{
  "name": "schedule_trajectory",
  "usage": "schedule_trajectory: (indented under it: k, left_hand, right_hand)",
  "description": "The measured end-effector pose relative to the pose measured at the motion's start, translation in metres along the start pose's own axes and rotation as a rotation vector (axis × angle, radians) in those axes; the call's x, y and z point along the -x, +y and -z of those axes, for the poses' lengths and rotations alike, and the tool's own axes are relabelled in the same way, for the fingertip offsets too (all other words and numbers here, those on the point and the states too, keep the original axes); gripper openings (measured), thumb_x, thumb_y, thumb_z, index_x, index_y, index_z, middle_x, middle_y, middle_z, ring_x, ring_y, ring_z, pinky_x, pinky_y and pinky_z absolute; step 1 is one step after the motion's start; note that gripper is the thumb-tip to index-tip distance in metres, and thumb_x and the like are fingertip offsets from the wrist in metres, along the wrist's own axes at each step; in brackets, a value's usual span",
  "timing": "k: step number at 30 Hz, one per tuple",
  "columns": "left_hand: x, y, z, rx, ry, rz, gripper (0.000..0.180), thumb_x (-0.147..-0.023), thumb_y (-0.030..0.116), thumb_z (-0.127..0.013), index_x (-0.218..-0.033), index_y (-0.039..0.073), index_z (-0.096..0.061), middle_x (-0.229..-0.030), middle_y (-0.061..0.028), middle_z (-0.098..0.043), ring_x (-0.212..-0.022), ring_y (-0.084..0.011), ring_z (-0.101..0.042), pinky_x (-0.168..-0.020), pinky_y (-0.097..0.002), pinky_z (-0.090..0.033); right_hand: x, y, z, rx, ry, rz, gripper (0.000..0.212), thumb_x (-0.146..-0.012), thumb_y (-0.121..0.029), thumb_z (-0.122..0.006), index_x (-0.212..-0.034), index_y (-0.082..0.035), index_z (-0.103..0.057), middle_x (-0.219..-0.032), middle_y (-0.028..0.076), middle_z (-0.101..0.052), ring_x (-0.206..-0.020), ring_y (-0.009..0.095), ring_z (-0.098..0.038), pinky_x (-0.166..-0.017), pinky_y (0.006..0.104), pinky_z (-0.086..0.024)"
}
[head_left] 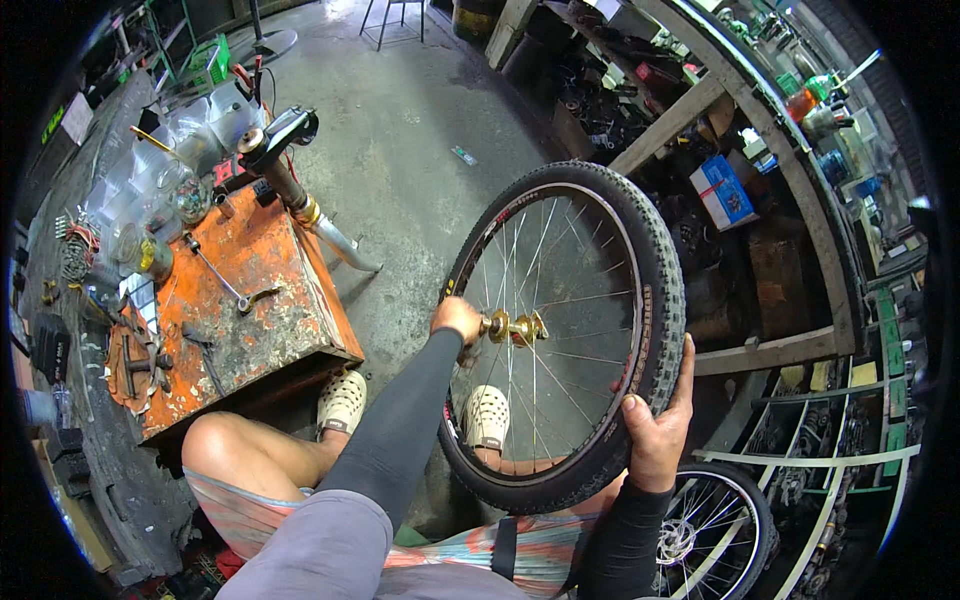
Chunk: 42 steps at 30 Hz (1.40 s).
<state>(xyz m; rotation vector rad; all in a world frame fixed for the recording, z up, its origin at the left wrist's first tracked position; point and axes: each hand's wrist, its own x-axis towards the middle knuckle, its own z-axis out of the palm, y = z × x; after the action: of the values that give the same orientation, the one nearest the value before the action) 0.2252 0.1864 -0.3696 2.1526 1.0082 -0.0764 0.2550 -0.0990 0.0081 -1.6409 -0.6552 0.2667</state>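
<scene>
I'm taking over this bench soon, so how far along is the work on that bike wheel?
Done: the wheel is off the bike, with its knobby tyre mounted. In hand: the right hand steadies the tyre while the left hand is at the gold hub. Left: a wrench lies on the orange bench, and a second wheel waits below.

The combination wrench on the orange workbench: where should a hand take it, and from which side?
Grip the combination wrench mid-shank, coming from above. It lies flat on the orange workbench, shank slim and bare, with jars crowding its upper end. The left hand is nearer; the right hand grips the tyre.
</scene>
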Motion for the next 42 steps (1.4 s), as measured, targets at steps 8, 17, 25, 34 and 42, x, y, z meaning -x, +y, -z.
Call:
schedule_trajectory:
  k: [8,17,25,34,42]
  left_hand:
    - [0.098,0.056,-0.025,1.059,0.246,-0.019,0.035,-0.105,0.007,-0.061,-0.136,-0.002,-0.073,-0.118,-0.0071,-0.080,-0.104,-0.0134,-0.071,-0.095,-0.0284,-0.054]
    - [0.142,0.077,-0.012,0.640,0.340,-0.027,0.025,-0.096,0.010,-0.070,-0.116,0.000,-0.081,-0.106,-0.0233,-0.078,-0.100,-0.0382,-0.076,-0.090,-0.0426,-0.059]
    - [0.144,0.081,-0.016,0.514,0.320,0.005,0.028,-0.098,0.018,-0.071,-0.116,-0.001,-0.081,-0.113,-0.0272,-0.076,-0.102,-0.0398,-0.077,-0.090,-0.0430,-0.060]
    - [0.070,0.053,-0.020,0.831,0.406,0.094,0.016,-0.098,0.009,-0.079,-0.111,0.000,-0.077,-0.102,-0.0120,-0.082,-0.096,-0.0188,-0.076,-0.089,-0.0332,-0.059]
    - [0.045,0.078,0.050,0.967,-0.347,-0.003,0.024,-0.100,0.020,-0.082,-0.111,0.001,-0.072,-0.096,-0.0040,-0.076,-0.085,-0.0117,-0.071,-0.079,-0.0321,-0.060]
  right_hand:
    - [0.011,-0.001,0.005,-0.006,0.085,-0.068,0.108,-0.083,-0.012,-0.082,-0.174,-0.006,-0.025,-0.136,0.014,-0.066,-0.103,0.022,-0.072,-0.096,0.0370,-0.061]
    - [0.007,-0.004,0.005,0.028,0.136,-0.054,0.101,-0.086,-0.008,-0.076,-0.174,-0.005,-0.025,-0.136,0.013,-0.065,-0.102,0.019,-0.071,-0.096,0.0357,-0.060]
    - [0.009,-0.003,0.007,0.013,0.114,-0.049,0.102,-0.087,-0.010,-0.079,-0.173,-0.004,-0.025,-0.133,0.012,-0.066,-0.102,0.018,-0.070,-0.094,0.0336,-0.060]
    - [0.015,0.003,0.011,0.006,0.062,-0.067,0.107,-0.085,-0.013,-0.083,-0.174,-0.005,-0.024,-0.140,0.013,-0.064,-0.103,0.018,-0.070,-0.096,0.0337,-0.059]
    - [0.016,0.015,0.030,0.092,0.097,-0.010,0.108,-0.082,-0.011,-0.079,-0.174,-0.003,-0.023,-0.144,0.015,-0.062,-0.107,0.019,-0.070,-0.098,0.0346,-0.058]
